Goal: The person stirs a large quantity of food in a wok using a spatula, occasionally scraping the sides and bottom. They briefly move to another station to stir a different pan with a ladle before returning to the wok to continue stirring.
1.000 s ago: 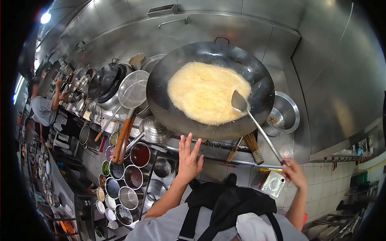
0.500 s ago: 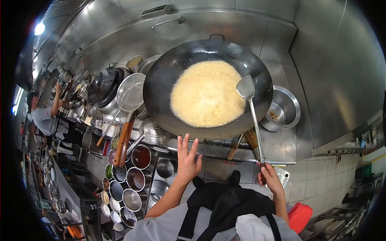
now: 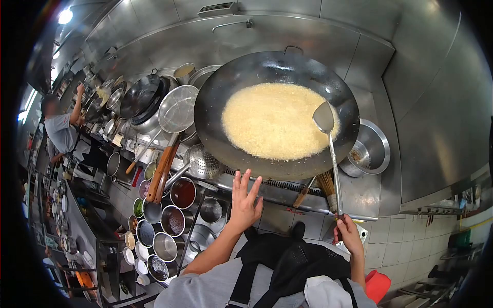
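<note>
A large black wok sits on the range in front of me, holding a wide pool of pale yellow, foaming liquid. My right hand is wrapped round the dark grip of a long-handled wok spatula. The spatula's metal blade overlaps the right part of the foam in this view. My left hand is empty with its fingers spread, just below the wok's near rim.
Left of the wok lie a wire-mesh skimmer and a perforated ladle. Several seasoning pots stand lower left. A metal pot is at the right, a bamboo brush by the near edge. Another person stands far left.
The view has shifted, so the wok and range appear further right. The spatula blade, earlier at the foam's right edge, now overlaps the foam, which spreads wider. My left hand stays spread.
</note>
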Demonstrator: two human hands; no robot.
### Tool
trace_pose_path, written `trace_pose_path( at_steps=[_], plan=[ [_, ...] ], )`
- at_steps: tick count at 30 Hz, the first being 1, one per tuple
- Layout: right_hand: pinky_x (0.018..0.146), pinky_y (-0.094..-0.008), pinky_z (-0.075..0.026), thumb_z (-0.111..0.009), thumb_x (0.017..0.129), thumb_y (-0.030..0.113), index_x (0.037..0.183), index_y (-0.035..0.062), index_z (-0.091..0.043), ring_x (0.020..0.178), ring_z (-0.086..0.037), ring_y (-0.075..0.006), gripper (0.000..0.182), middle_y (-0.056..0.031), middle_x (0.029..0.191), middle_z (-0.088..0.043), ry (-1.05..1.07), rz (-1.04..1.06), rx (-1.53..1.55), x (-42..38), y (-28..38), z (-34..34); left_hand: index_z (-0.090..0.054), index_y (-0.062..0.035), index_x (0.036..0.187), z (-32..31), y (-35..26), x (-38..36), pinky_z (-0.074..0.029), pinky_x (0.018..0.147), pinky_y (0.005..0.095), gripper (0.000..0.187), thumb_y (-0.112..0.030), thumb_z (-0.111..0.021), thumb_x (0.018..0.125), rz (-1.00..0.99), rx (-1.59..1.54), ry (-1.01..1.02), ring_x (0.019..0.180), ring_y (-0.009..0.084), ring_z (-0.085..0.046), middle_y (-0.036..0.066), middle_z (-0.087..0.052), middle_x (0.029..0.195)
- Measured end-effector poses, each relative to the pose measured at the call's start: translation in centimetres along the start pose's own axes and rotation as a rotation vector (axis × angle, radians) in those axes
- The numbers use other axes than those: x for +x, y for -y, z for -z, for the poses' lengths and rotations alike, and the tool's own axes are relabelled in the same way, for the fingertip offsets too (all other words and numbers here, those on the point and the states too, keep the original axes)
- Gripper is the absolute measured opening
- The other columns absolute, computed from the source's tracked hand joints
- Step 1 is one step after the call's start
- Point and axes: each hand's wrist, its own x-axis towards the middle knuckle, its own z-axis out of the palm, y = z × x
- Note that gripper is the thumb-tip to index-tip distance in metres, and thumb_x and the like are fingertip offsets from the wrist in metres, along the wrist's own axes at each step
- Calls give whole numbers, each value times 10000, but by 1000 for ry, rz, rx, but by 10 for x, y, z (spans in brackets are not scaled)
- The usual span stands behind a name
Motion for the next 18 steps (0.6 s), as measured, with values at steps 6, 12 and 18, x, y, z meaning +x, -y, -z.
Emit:
trace_pose_path(
  at_steps=[6,12,18],
  plan=[
    [516,-278,-461,-567,1176,255,1444,48,-588,573,-560,-107,340,-19,778,-592,-10,-4,-22,0,3,1,-519,-145,1639,-1,1,0,-262,1295,692,830,-42,-793,862,6,0,-1,1635,577,-223,250,-330,1752],
    [505,-283,-460,-596,1161,248,1432,41,-590,570,-558,-106,341,-22,781,-592,-25,9,-47,1,-1,6,-519,-152,1640,-3,4,-1,-263,1296,694,835,-37,-797,861,1,10,-8,1636,574,-223,245,-324,1760],
    [500,-287,-465,-607,1155,230,1401,25,-597,554,-560,-112,320,-27,775,-593,-20,14,-85,0,3,14,-536,-154,1630,-5,6,-2,-261,1295,695,818,-39,-795,863,-2,-5,-17,1640,569,-222,245,-325,1761]
  ],
)
